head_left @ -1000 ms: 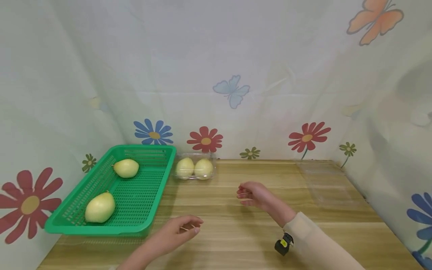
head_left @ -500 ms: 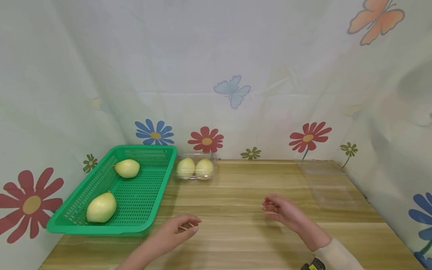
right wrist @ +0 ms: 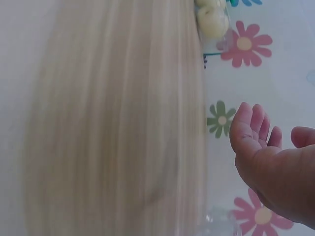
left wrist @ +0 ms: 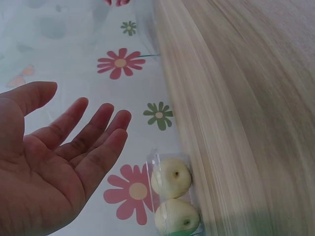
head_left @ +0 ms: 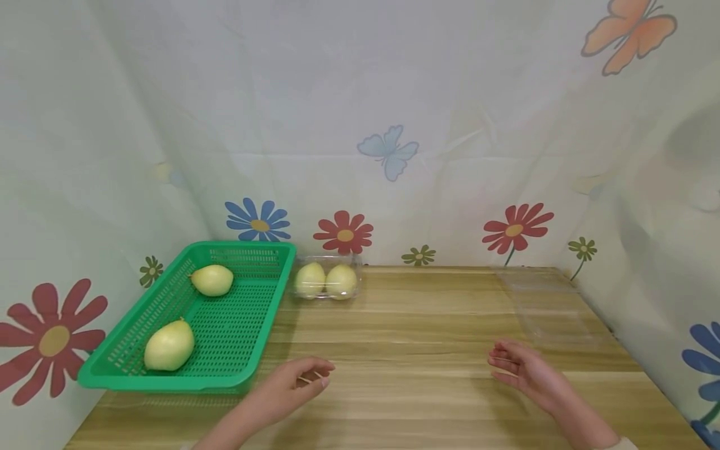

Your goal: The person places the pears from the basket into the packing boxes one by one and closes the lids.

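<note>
Apparently, boxing is half done: two pears (head_left: 340, 282) sit in a clear box (head_left: 326, 258) beside the green basket (head_left: 274, 307) where two more pears (head_left: 169, 345) lie, while the left hand (head_left: 294, 385) and right hand (head_left: 527, 373) (loosely spread, holding nothing) hover above the surface (head_left: 407, 381).

No readable text — no labels, brands, numbers or signs — in any view.

We see that our right hand (head_left: 529, 373) is now farther right and nearer to us, its sleeve (head_left: 623, 444) almost out of view.
</note>
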A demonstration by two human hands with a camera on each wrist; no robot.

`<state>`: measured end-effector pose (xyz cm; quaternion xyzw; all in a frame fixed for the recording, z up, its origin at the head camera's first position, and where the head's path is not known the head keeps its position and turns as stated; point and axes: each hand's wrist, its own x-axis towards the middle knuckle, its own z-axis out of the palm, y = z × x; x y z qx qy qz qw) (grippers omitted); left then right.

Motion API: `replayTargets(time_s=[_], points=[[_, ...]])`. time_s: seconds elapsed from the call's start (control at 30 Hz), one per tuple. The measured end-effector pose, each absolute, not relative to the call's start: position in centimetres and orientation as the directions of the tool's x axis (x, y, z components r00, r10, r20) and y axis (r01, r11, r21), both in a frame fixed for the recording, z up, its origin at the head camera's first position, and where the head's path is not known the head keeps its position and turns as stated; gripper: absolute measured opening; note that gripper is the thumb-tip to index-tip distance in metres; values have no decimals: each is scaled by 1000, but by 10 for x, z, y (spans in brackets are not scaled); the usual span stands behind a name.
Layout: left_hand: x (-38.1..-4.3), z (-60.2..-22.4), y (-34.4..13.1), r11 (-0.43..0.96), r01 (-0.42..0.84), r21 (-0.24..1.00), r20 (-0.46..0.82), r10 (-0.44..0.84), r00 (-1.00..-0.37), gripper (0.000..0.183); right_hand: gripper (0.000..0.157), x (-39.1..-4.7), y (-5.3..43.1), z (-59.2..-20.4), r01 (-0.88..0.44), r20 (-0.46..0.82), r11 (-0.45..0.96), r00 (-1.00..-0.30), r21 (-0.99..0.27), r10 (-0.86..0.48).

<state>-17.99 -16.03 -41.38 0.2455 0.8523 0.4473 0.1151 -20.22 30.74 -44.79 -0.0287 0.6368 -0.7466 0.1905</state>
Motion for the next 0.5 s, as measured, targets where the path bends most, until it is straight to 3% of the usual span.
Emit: replayTargets(time_s=[0.2,0.5], points=[[-180,-415,-161,484,335,809,36,527,-849,37,40,-192,338,-458,277,-195,-219,-923,-936,-332],[-179,-417,-162,481,356,801,57,530,-846,37,44,-181,375,-460,386,-391,-212,-920,-898,-18]])
